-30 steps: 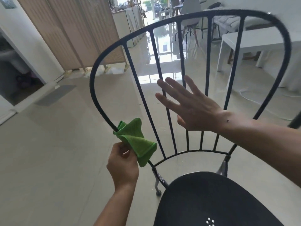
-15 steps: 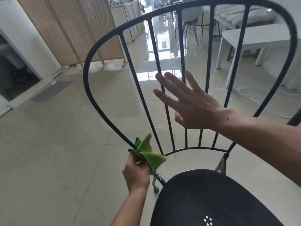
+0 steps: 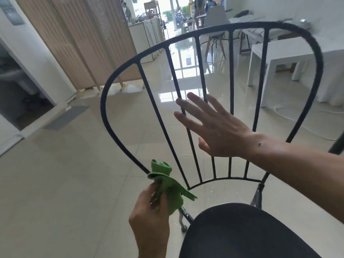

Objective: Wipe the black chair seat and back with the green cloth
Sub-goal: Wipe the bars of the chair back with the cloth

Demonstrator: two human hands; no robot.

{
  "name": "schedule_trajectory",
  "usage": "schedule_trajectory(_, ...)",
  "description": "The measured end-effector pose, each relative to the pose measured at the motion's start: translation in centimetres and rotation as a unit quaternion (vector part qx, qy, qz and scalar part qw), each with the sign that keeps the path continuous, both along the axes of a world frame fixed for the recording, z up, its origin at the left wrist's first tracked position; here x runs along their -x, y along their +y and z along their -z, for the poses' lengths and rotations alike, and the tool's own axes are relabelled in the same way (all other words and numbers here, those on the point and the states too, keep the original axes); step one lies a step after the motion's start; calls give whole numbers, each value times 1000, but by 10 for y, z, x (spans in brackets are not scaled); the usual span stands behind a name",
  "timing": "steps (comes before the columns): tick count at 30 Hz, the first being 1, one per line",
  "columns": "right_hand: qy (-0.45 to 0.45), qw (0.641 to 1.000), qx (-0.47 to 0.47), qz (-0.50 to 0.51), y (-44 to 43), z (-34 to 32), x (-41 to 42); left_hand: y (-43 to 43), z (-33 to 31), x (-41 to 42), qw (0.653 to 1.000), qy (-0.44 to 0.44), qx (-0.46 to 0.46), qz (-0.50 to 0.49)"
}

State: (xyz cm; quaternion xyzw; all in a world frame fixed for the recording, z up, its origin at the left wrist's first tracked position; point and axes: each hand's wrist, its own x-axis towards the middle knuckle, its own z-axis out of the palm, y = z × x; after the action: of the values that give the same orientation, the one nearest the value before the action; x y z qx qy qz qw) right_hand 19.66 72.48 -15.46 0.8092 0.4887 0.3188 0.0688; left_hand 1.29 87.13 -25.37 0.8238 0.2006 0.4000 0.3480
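Observation:
The black chair has a round seat (image 3: pixel 242 231) at the bottom right and a hooped back of thin metal bars (image 3: pixel 119 75). My left hand (image 3: pixel 150 213) grips the green cloth (image 3: pixel 167 189), which is wrapped around the lower left part of the hoop, just above where it meets the seat. My right hand (image 3: pixel 214 127) is flat with fingers spread, resting against the middle bars of the back.
A white low table (image 3: pixel 279 58) and a grey chair (image 3: pixel 214 19) stand beyond the chair back on the right. A wooden folding screen (image 3: pixel 83 43) and a doorway (image 3: pixel 18 86) are on the left. A white cable (image 3: pixel 297 120) lies on the glossy tiled floor.
My left hand has slid the cloth down the left side of the hoop toward the seat. The right hand stays on the bars. The view has tilted upward.

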Motion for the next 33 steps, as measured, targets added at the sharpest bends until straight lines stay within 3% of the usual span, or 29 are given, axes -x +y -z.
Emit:
schedule_trajectory(8, 12, 1000, -10, 26, -14, -17, -8, 1, -115, -44, 996, -80, -17, 34)
schedule_trajectory(16, 10, 1000, -20, 15, -14, -17, -10, 17, -175, -107, 986, -163, -35, -23)
schedule_trajectory(24, 13, 1000, -25, 13, -13, -16, -12, 29, -167, -115, 963, -145, -209, -86)
schedule_trajectory(29, 7, 999, -34, 8, -13, -15, -12, 21, -161, -112, 943, -65, -322, -56)
schedule_trajectory(33, 5, 999, -41, 7, -14, -17, -12, 34, -168, -113, 928, -66, -365, -42)
